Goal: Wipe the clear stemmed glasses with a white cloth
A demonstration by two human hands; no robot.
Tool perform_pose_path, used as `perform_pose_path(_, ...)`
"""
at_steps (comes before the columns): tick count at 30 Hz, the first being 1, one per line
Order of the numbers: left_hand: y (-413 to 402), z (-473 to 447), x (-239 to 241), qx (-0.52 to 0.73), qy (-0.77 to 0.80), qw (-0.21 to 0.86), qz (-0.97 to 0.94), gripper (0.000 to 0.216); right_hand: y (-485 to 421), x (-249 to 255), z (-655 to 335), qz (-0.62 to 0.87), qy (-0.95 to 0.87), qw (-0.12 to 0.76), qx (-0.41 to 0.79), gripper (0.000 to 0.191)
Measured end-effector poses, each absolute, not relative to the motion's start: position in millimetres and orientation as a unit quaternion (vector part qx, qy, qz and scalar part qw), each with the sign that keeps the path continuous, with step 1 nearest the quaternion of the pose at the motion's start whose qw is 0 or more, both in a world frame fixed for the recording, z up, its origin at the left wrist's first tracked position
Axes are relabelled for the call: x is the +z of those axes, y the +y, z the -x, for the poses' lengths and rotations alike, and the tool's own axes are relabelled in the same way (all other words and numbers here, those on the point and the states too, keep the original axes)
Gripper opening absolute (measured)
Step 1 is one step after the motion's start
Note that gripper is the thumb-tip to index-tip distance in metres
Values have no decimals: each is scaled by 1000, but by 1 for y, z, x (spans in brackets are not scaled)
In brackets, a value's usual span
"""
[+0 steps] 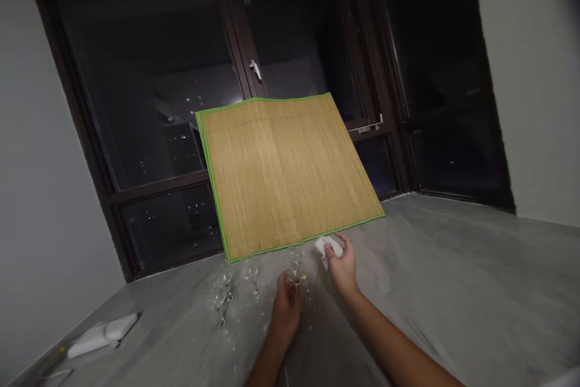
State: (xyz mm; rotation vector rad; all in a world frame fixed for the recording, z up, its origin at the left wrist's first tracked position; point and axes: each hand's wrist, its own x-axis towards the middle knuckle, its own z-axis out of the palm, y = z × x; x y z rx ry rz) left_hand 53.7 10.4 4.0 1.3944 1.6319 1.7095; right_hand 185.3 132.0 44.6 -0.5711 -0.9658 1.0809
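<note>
My left hand is closed around the lower part of a clear wine glass that stands on the grey counter. My right hand grips a small white cloth just right of that glass, close to its bowl. Two more clear glasses stand to the left of the held one. Directly behind the glasses a bamboo mat with a green edge leans upright against the window.
A dark window with a white handle spans the back wall; it is night outside. A white object lies on the counter at the far left. Grey walls close both sides.
</note>
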Motion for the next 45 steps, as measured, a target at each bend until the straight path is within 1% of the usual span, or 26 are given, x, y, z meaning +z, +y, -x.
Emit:
perform_pose_path(1, 10, -51, 3, 583, 610, 164, -510, 56, 132, 45, -186, 261, -434, 714, 483, 62)
perform_pose_path(4, 7, -44, 1, 468, 698, 53, -539, 28, 132, 45, -186, 266, -429, 720, 477, 62)
perform_pose_path(5, 6, -43, 1, 436, 713, 32, -548, 21, 132, 45, -186, 266, -426, 722, 476, 62)
perform_pose_path(7, 5, -42, 1, 392, 722, 18, -570, 17, 132, 46, -186, 265, -420, 727, 475, 62)
perform_pose_path(12, 6, -49, 3, 327, 726, -8, -605, 17, 131, 47, -187, 260, -416, 739, 461, 61)
perform_pose_path(16, 4, -53, 8, 305, 745, -31, -592, 18, 132, 47, -186, 255, -413, 745, 458, 61)
perform_pose_path(18, 0, -55, 10, 307, 741, -29, -597, 19, 132, 45, -185, 256, -409, 747, 458, 61)
perform_pose_path(21, -8, -61, 13, 309, 687, 1, -658, 21, 132, 44, -185, 262, -411, 744, 458, 59)
perform_pose_path(24, -15, -67, 15, 291, 659, 16, -693, 28, 132, 45, -185, 271, -413, 743, 452, 58)
perform_pose_path(29, -12, -71, 13, 262, 651, 0, -712, 44, 132, 44, -186, 279, -417, 747, 436, 59)
perform_pose_path(32, -8, -68, 11, 287, 641, -9, -712, 43, 132, 43, -186, 282, -421, 748, 429, 59)
perform_pose_path(35, -10, -58, 17, 356, 650, -47, -670, 30, 131, 45, -187, 286, -422, 748, 424, 58)
perform_pose_path(37, -18, -47, 29, 430, 658, -122, -606, 23, 128, 47, -189, 289, -423, 754, 411, 56)
perform_pose_path(39, -30, -35, 44, 524, 646, -255, -493, 17, 125, 49, -189, 286, -430, 760, 396, 54)
perform_pose_path(40, -37, -29, 52, 567, 633, -319, -419, 21, 122, 51, -190, 281, -436, 761, 390, 53)
perform_pose_path(42, -48, -15, 65, 622, 611, -395, -290, 42, 117, 53, -189, 264, -459, 758, 381, 54)
perform_pose_path(43, -53, -8, 69, 641, 607, -408, -234, 51, 114, 53, -189, 254, -473, 756, 374, 54)
perform_pose_path(45, -56, 9, 71, 680, 617, -376, -120, 59, 108, 53, -187, 235, -503, 753, 353, 53)
